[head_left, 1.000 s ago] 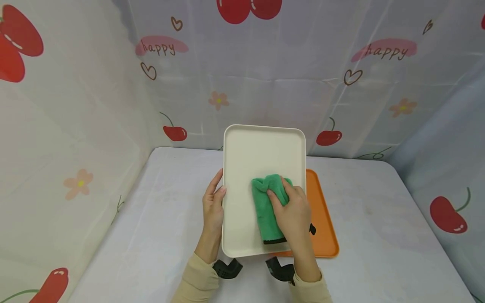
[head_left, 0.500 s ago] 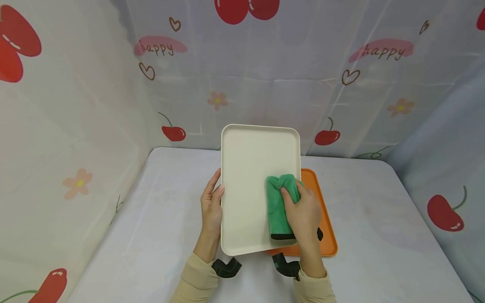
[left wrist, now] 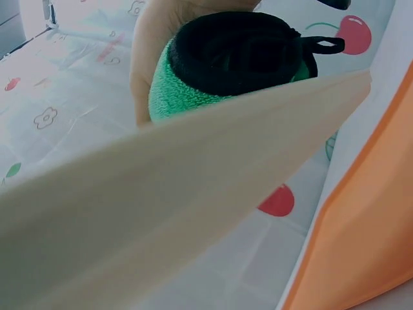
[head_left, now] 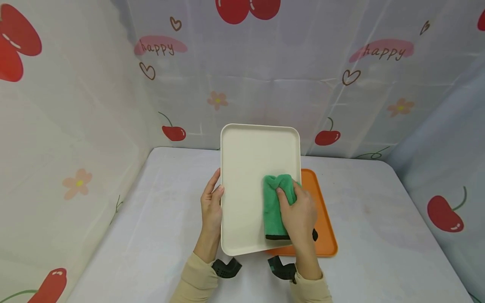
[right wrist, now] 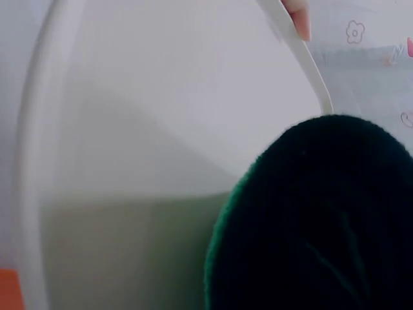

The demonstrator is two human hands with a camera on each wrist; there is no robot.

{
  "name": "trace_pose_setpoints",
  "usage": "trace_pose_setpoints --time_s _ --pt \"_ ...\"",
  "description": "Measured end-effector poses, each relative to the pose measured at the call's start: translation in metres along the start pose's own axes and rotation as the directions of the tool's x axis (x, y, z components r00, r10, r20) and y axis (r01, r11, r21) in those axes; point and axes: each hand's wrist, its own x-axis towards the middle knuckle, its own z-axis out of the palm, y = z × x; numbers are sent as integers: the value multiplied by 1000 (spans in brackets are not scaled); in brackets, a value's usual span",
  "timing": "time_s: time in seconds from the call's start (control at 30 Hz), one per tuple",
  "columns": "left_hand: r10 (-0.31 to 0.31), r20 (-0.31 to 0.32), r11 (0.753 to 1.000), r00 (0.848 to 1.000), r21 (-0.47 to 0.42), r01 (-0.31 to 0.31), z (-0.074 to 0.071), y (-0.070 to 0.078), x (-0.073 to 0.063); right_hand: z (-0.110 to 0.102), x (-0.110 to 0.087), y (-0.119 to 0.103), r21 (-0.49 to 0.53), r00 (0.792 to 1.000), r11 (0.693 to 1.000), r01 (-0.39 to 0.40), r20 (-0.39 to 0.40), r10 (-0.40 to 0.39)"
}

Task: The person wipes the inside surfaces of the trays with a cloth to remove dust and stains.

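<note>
A cream rectangular tray (head_left: pixel 246 168) is held up, tilted toward the head camera, over the white table. At its left edge my left hand (head_left: pixel 211 208) grips the rim, thumb at the front. My right hand (head_left: pixel 301 212) holds a folded green towel (head_left: pixel 274 214) with a dark hem against the lower right of the tray's face. The left wrist view shows the towel's black-trimmed end (left wrist: pixel 226 58) and a small hanging loop, beyond the blurred tray edge (left wrist: pixel 193 174). In the right wrist view the dark towel end (right wrist: pixel 316 219) hides part of the tray.
An orange tray (head_left: pixel 323 227) lies on the white table (head_left: pixel 379 227), partly behind the cream tray and my right hand. A curtain (head_left: pixel 273 97) printed with cherries stands behind the table and along both sides. Black wrist mounts (head_left: pixel 227 268) sit below both hands.
The right hand and towel have slid right across the tray, then slightly back left. The cream tray has shifted a little left, with the left hand still on its rim.
</note>
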Motion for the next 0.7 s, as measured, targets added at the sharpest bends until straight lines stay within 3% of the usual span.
trace_pose_setpoints --time_s 0.43,0.57,0.7 --pt "-19 -16 999 1000 43 20 3 -2 -1 16 -22 -37 7 990 991 137 -12 -137" --pt "-26 -18 998 1000 50 27 4 -3 -1 23 -30 -46 -14 972 973 229 -42 -230" --pt "-26 -9 998 1000 52 27 4 -3 -1 29 -38 -53 -54 939 942 332 -76 -335"
